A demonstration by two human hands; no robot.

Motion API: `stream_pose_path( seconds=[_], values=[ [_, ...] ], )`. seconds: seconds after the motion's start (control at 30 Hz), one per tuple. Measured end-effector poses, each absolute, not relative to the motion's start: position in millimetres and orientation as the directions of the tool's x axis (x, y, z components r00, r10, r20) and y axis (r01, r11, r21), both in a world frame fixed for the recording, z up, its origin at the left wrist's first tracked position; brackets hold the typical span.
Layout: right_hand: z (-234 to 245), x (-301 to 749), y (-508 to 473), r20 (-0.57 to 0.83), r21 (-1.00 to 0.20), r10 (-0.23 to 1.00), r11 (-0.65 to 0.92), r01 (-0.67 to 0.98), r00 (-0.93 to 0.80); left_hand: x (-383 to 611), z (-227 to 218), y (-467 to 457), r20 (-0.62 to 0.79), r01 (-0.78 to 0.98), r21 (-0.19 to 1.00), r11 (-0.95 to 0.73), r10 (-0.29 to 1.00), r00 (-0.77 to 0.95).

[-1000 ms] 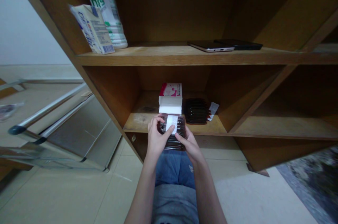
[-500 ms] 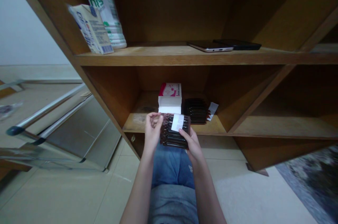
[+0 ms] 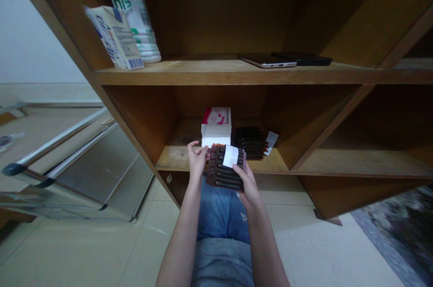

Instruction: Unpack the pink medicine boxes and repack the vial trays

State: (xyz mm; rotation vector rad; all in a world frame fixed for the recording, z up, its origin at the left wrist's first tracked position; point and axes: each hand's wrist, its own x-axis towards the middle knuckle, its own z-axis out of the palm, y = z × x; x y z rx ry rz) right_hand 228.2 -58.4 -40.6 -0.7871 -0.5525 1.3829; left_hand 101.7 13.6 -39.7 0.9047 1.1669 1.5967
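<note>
In front of the lower shelf I hold a strip of dark brown plastic ampoules (image 3: 221,174), with a white paper slip (image 3: 230,156) lying on its top. My right hand (image 3: 248,183) grips the strip's right side, the thumb pressing on top near the slip. At the left edge, my left hand (image 3: 197,161) pinches the strip's side between thumb and fingers. Just beyond the strip stands a pink and white carton (image 3: 218,116) with its white flap (image 3: 216,134) folded out towards me. Right of the carton lies a stack of similar brown ampoule strips (image 3: 251,140).
A folded white paper (image 3: 271,142) leans by the stack. The upper shelf (image 3: 196,68) holds a drink carton (image 3: 120,41), a white and green bottle (image 3: 144,25) and two flat dark devices, one a phone (image 3: 267,59). A metal-framed rack (image 3: 98,161) stands at left.
The ampoule strip has shifted slightly right and tilted a little in my hands. My left fingers have spread a bit at its left edge. The carton and stack stay in place.
</note>
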Motion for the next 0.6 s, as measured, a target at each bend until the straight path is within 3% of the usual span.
stream_pose_path(
  seconds=[0.3,0.6],
  values=[
    [-47.4,223.8,-55.7,-0.093,-0.799,0.983,0.023,-0.601,0.161,105.1,-56.6,-21.4,0.038,-0.434,0.891,-0.133,0.974,-0.222],
    [-46.2,224.0,-54.7,-0.125,-0.789,0.980,-0.004,-0.615,0.153,104.4,-65.4,-33.5,0.020,-0.463,0.879,-0.115,0.978,-0.206]
  ],
)
